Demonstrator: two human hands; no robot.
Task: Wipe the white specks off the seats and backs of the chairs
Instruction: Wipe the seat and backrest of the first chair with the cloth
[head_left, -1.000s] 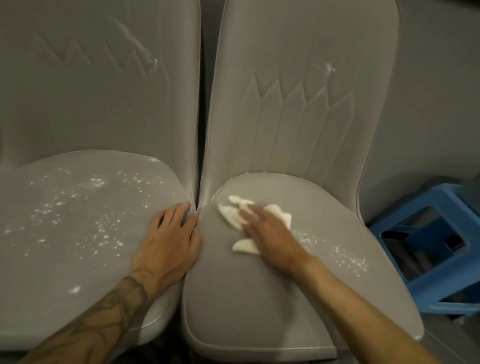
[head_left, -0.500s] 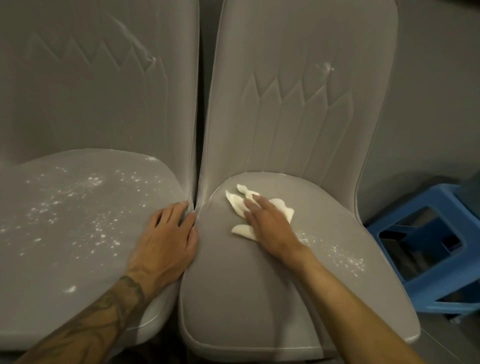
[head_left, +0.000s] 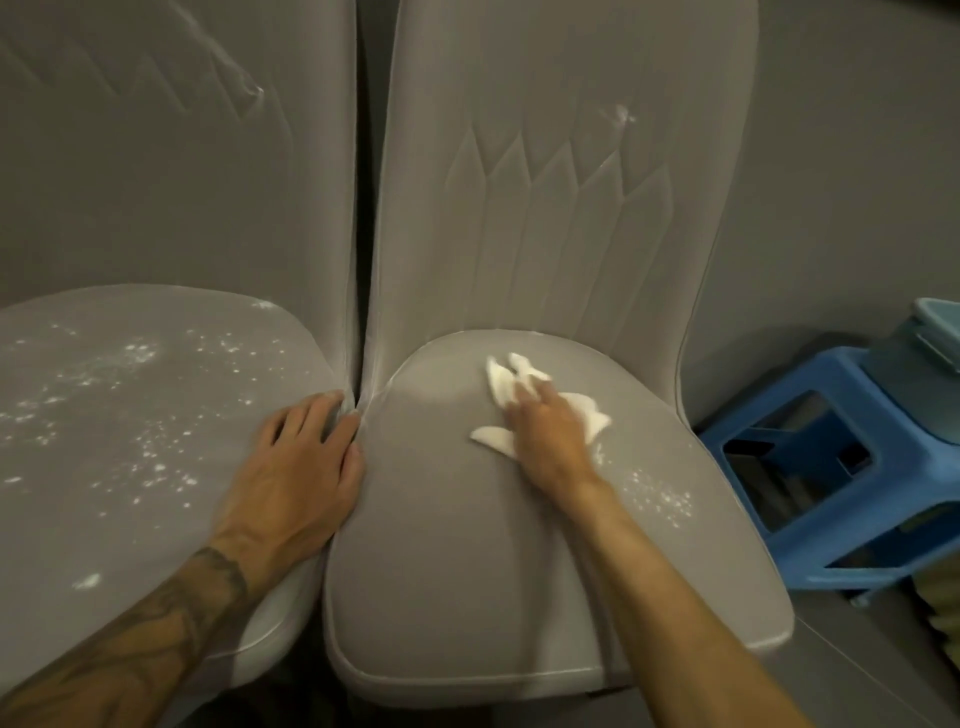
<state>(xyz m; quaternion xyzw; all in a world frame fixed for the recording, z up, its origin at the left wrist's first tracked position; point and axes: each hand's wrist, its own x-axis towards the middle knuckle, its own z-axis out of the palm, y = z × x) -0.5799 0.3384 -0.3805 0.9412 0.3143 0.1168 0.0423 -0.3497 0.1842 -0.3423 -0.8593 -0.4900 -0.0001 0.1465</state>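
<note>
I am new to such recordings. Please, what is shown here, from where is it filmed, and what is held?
No machine here: a person works with bare hands. The camera sits on the person's head, looking down. The left hand rests flat on the left grey chair's seat, dotted with white specks. The right hand presses a crumpled white wipe on the right chair's seat; more specks lie beside its wrist. A blue stool stands at the right.
</note>
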